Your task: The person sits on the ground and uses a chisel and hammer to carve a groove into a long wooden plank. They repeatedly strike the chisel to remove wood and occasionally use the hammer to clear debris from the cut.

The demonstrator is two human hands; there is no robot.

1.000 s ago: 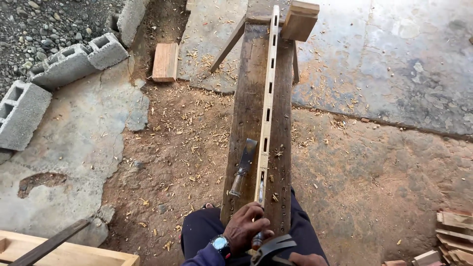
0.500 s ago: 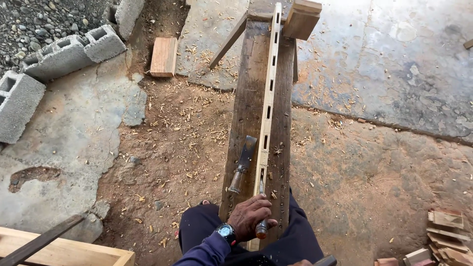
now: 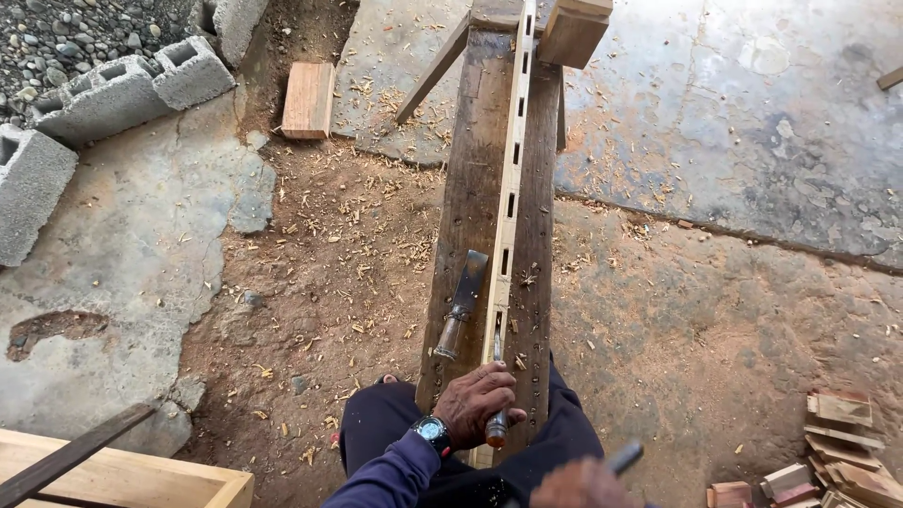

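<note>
Wooden strip under chisel, left grip holding chisel, right grip holding hammer.

Even daylight, soft shadows, sharp focus; right hand motion-blurred at btm edge.

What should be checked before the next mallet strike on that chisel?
1. Left hand grips the chisel handle: ok.
2. Chisel tip set in a slot of the pale slat: cannot tell, too small.
3. Right hand holds the striking tool: ok, though blurred and its head is out of view.
4. Slat lies along the bench: ok.
5. Spare chisel lies beside the slat, apart from the left hand: ok.
</note>
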